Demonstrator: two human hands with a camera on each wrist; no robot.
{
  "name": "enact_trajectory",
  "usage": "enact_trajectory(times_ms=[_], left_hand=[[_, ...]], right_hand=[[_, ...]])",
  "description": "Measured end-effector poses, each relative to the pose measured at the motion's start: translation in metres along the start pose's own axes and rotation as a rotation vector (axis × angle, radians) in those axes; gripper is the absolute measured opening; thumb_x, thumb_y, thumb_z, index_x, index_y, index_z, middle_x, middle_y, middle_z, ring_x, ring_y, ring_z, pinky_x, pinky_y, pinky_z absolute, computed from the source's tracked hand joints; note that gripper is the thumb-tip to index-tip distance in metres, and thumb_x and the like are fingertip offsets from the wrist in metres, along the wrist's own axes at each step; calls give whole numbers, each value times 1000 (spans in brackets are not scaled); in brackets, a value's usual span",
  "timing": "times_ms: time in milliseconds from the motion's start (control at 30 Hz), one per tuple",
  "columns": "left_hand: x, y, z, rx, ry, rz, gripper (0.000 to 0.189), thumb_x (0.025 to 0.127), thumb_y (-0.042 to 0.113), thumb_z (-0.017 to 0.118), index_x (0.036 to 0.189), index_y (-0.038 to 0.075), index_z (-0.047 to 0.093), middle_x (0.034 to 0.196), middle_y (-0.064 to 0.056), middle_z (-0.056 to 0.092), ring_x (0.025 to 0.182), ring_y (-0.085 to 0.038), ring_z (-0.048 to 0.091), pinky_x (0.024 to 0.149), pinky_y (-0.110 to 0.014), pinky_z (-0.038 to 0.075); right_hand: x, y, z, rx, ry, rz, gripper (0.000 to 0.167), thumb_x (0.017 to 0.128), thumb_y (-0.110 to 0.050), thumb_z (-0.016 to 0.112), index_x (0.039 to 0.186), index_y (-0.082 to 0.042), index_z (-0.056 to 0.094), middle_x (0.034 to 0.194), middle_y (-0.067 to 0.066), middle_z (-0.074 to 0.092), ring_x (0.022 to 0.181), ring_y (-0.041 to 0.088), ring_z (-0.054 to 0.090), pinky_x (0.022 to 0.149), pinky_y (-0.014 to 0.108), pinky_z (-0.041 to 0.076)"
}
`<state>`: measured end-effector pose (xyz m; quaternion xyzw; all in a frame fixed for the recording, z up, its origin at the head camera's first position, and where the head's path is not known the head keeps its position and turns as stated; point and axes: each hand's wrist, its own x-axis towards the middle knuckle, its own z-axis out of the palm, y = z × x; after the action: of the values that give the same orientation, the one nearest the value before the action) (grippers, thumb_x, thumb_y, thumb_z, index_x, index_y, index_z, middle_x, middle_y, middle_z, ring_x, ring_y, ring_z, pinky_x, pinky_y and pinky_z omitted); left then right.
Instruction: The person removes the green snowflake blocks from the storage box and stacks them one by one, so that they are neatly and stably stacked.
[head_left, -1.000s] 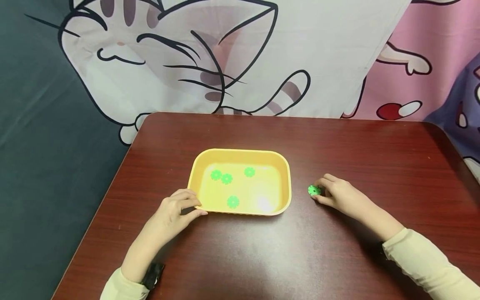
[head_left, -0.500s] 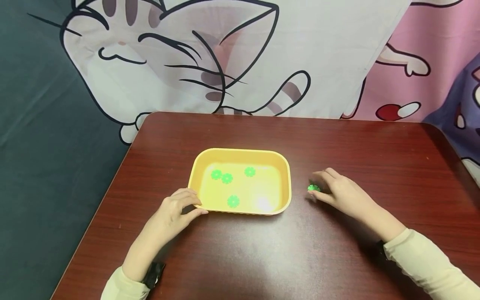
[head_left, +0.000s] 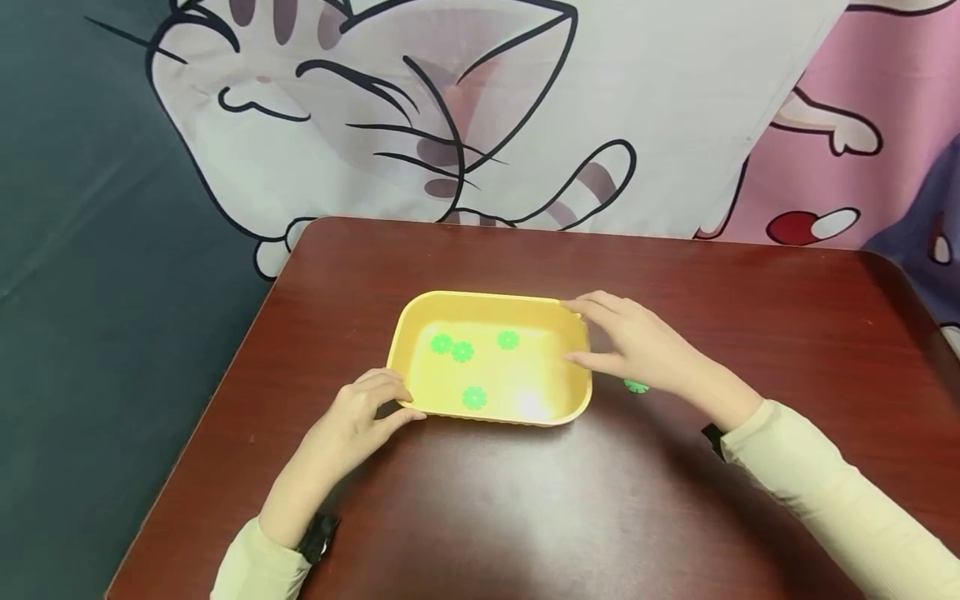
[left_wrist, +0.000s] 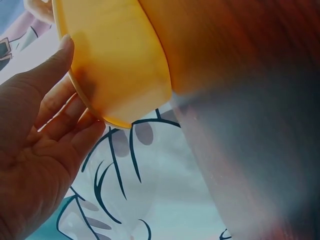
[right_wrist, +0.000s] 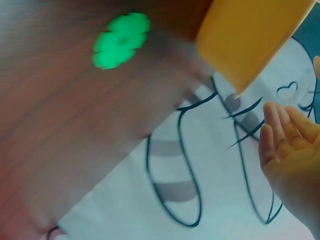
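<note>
On the table sits a yellow tray [head_left: 487, 308] with several green flower-shaped discs [head_left: 474, 397] lying flat inside. My left hand [head_left: 358, 417] pinches the tray's near-left corner, thumb and fingers on either side of the rim; the left wrist view shows this grip from below. Over the tray's right end reaches my right hand [head_left: 648, 342], fingers extended and thumb apart, holding nothing. Whether it touches the rim I cannot tell. Another green disc [right_wrist: 121, 41] lies on the table right of the tray, partly covered by the right hand in the head view.
The brown wooden table [head_left: 480, 517] extends to both sides and in front of the tray. Behind its far edge hangs a white cloth [head_left: 675, 108] printed with a cat, beside a pink printed cloth [head_left: 832, 192]. Dark green fabric [head_left: 90, 333] lies to the left.
My right hand has let go of the green disc, leaving it on the table, and moved left to the tray's right end. My left hand keeps its grip. The head view has shifted slightly.
</note>
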<state>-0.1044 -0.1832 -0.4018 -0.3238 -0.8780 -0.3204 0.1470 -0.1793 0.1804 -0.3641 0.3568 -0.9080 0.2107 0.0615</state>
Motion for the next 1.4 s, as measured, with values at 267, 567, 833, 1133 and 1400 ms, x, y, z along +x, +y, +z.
enact_trajectory(times_ms=[267,567,833,1133,1400], left_hand=[[7,0,6,-24,-17,7,24,62,11,85,77,6,67,79,1,64,84,-14,58,76,-18,49],[13,3,10,-26,-39,6,23,64,13,84,78,7,66,79,1,63,84,-13,57,73,-21,50],[16,5,10,-14,-61,-18,23,66,15,84,79,7,67,81,1,64,87,-14,58,73,-28,53],[3,5,1,-13,-25,-63,22,64,10,84,76,9,65,82,1,64,89,-19,59,75,-30,53],[1,4,0,0,-14,-58,23,64,10,84,76,6,66,82,-1,65,89,-21,60,76,-29,52]], right_hand=[[29,-21,20,24,-169,-161,58,82,-41,68,128,-8,53,125,3,54,114,20,51,98,38,40],[44,-46,51,-75,-348,-298,55,79,-32,73,125,-10,54,118,1,56,110,17,53,89,36,44],[41,-57,72,-131,-339,-312,34,84,-21,69,116,-15,61,109,-3,60,98,15,56,81,31,45],[49,-66,92,-128,-307,-290,34,83,-28,71,112,-13,63,107,-2,58,94,16,54,84,30,46],[55,-68,98,168,-391,-118,27,82,-17,72,106,-9,63,106,1,56,99,16,52,87,28,46]])
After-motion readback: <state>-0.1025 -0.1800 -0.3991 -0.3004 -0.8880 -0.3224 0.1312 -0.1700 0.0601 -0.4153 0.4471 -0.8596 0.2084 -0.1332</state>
